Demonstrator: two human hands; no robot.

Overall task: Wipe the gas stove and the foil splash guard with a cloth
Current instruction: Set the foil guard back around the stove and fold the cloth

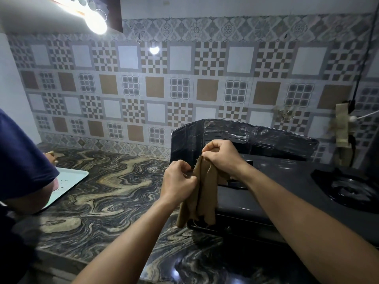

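While held by both hands [196,171], cloth [202,193] unfolded.

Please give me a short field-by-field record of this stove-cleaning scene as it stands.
cloth: brown cloth, hanging over the stove's left end
left hand: left hand pinching the cloth's top edge
right hand: right hand pinching the same edge, higher
gas stove: gas stove, dark, on the marbled counter
splash guard: splash guard upright behind the stove
wiping: not yet begun

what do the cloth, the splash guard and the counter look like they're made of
Cloth: thin tan woven fabric; it hangs limp with frayed edges. Splash guard: probably foil sheet, dark and glossy, with creases and bright glints. Counter: polished stone or a stone-look surface, with swirling veins and light reflections.
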